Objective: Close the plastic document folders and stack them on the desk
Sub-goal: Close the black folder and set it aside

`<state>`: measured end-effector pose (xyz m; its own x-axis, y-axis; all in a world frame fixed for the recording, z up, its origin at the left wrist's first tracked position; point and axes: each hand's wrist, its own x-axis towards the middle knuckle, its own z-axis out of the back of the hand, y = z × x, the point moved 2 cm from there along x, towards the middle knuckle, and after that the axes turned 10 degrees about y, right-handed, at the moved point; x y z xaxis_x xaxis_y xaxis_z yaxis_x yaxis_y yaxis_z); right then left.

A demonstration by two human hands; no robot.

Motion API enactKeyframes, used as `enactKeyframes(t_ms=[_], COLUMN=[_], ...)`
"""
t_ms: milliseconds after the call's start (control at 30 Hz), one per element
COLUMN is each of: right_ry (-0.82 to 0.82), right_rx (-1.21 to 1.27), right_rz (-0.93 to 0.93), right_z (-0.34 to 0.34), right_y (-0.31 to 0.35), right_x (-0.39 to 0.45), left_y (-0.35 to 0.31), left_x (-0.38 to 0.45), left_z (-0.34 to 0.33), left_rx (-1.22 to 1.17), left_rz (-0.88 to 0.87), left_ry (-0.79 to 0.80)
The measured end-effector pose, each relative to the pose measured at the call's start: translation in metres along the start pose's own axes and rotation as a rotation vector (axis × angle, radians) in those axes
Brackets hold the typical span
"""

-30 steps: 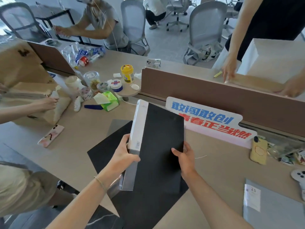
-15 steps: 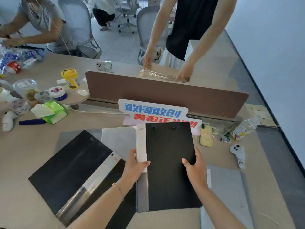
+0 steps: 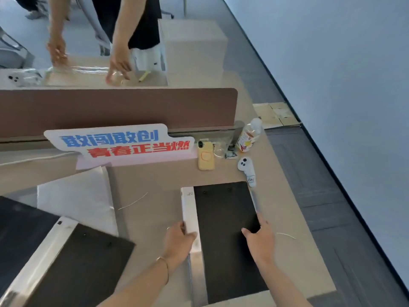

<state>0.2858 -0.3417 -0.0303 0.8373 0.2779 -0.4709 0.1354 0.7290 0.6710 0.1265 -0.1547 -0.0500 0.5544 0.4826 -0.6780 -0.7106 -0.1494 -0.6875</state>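
A closed black folder (image 3: 223, 218) with a white spine lies at the right of the desk, on top of a grey folder whose edge (image 3: 253, 200) peeks out along its right side. My left hand (image 3: 178, 239) grips the white spine. My right hand (image 3: 259, 237) holds the black folder's right edge, thumb on the cover. An open black folder (image 3: 73, 262) with a silvery spine lies spread at the lower left. A white-grey folder (image 3: 77, 196) lies behind it.
A brown divider (image 3: 115, 107) runs across the desk, with a lettered sign (image 3: 117, 142) leaning on it. A yellow phone (image 3: 205, 157), a bottle (image 3: 249, 135) and a white controller (image 3: 246, 171) lie beyond the folder. A person works across the divider. The desk's right edge is close.
Both hands carried the closed black folder to the right and set it over the grey folder. The view swung right with them.
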Motion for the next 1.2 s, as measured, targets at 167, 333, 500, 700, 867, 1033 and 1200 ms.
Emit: enactKeyframes(t_ms=[167, 333, 500, 700, 867, 1033, 1200], right_ry=[0.002, -0.006, -0.024, -0.009, -0.032, -0.003, 0.124], right_rx=[-0.032, -0.058, -0.194, -0.220, -0.374, -0.437, -0.382], right_rz=[-0.073, -0.062, -0.030, 0.002, 0.111, 0.406, 0.658], right_z=[0.003, 0.004, 0.002, 0.004, 0.001, -0.024, -0.071], right_y=[-0.042, -0.060, -0.067, -0.068, -0.051, 0.012, 0.071], right_x=[0.018, 0.027, 0.035, 0.039, 0.035, 0.014, -0.023], left_y=[0.002, -0.002, -0.001, 0.001, -0.003, -0.023, -0.014], left_x=[0.012, 0.019, 0.026, 0.025, 0.017, -0.008, -0.022], left_z=[-0.036, -0.062, -0.078, -0.085, -0.071, -0.026, 0.035], left_rx=[0.191, 0.291, 0.285, 0.240, 0.238, 0.454, 0.572], left_rz=[-0.005, -0.001, -0.010, -0.015, -0.130, -0.273, -0.275], left_ry=[-0.065, -0.104, -0.098, -0.115, -0.101, -0.218, -0.401])
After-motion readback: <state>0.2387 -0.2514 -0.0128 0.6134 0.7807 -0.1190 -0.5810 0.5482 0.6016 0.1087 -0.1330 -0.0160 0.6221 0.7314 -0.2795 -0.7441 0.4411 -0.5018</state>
